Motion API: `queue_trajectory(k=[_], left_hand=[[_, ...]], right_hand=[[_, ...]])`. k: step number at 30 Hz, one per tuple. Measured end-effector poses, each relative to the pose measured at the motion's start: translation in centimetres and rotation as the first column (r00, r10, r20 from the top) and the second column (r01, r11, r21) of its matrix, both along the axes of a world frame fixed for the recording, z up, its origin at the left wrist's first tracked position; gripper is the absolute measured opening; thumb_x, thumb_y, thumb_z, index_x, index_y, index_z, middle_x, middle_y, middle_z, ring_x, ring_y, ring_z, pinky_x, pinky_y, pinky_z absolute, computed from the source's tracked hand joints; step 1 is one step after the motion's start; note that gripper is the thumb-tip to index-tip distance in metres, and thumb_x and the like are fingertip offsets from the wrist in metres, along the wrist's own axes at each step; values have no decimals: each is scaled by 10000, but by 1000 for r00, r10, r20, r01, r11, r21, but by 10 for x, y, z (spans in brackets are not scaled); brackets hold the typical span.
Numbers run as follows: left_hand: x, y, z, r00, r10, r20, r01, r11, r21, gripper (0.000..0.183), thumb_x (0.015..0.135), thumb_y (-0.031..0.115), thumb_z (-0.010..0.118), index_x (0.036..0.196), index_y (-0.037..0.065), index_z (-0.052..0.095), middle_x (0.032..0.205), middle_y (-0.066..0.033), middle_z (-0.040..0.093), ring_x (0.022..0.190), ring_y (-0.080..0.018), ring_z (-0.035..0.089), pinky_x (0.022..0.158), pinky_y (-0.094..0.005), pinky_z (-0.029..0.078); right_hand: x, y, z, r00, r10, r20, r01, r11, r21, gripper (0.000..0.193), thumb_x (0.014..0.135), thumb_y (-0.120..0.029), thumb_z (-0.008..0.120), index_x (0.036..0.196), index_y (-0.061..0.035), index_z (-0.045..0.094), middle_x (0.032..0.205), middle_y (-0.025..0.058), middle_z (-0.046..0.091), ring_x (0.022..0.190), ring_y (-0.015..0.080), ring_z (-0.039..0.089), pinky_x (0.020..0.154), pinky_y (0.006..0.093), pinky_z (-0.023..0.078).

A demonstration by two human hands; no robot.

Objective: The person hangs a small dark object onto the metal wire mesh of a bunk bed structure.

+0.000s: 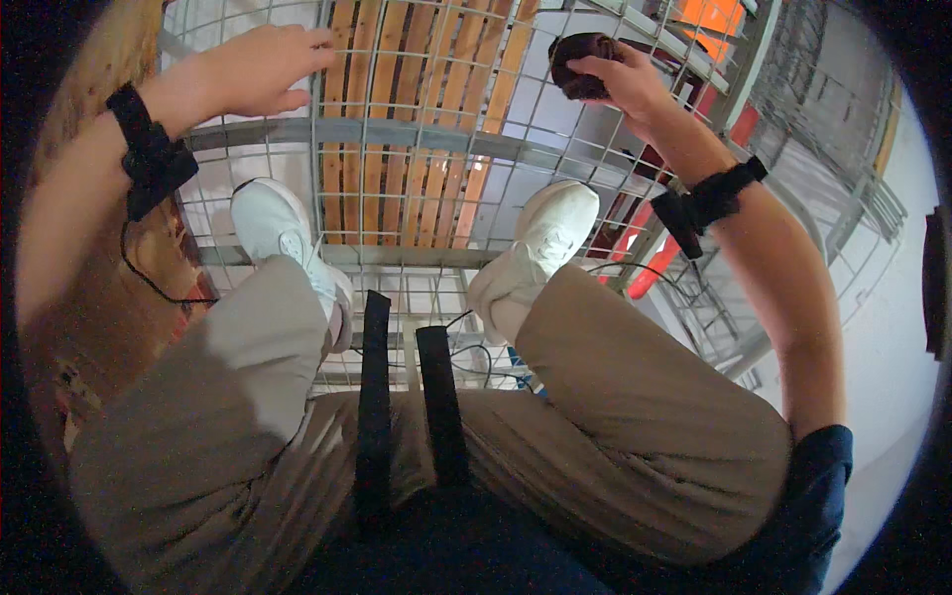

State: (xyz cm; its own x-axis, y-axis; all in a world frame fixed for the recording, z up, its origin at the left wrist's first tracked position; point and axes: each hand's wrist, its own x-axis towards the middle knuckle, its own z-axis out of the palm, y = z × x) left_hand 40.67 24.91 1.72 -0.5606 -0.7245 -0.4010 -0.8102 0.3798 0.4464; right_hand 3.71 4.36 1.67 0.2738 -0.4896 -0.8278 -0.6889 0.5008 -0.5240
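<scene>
My right hand (623, 81), at the upper right, is closed round a dark brown, rounded bundle (585, 65). The bundle's surface looks soft or folded; what exactly it is I cannot make out. It is held above a metal wire grid (416, 111). At the upper left my left hand (260, 71) stretches out over the same grid with its fingers extended and nothing in them. Whether its fingertips touch the wires is unclear. Each wrist wears a black strap with a small block on it.
My white shoes (551, 220) stand apart on the grid. Wooden slats (397, 178) show through it. A brown, worn surface (109, 268) lies to the left. To the right are more wire panels (843, 109), red tubes (650, 275) and an orange piece (709, 25). Thin black cables hang near my legs.
</scene>
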Motion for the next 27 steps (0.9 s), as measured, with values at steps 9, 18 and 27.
queue_trajectory(k=[9, 18, 27], left_hand=[[2, 1, -7, 999, -43, 17, 43, 999, -3, 484, 801, 154, 717, 1218, 12, 516, 1324, -182, 484, 1110, -406, 561, 917, -492, 487], [-4, -10, -2, 999, -36, 4, 34, 985, 170, 471, 808, 142, 709, 1214, 4, 512, 1322, -194, 487, 1125, -407, 557, 939, -477, 483], [2, -2, -5, 998, 6, -58, -2, 998, 62, 450, 803, 143, 694, 1210, 24, 543, 1197, -152, 538, 1066, -376, 584, 903, -476, 483]], right_hand=[[-30, -3, 19, 960, 277, 29, -258, 923, -286, 304, 857, -111, 687, 1139, -35, 602, 971, 103, 717, 831, 262, 714, 726, 353, 565], [-35, -3, 12, 156, 760, -631, -730, -342, -592, 432, 809, -81, 654, 1221, -159, 550, 1156, 99, 580, 1079, 308, 602, 777, 403, 583], [-8, 23, 1, 539, 670, -510, -777, 162, -609, 427, 744, -167, 755, 1123, -54, 595, 944, 161, 696, 852, 391, 675, 761, 477, 542]])
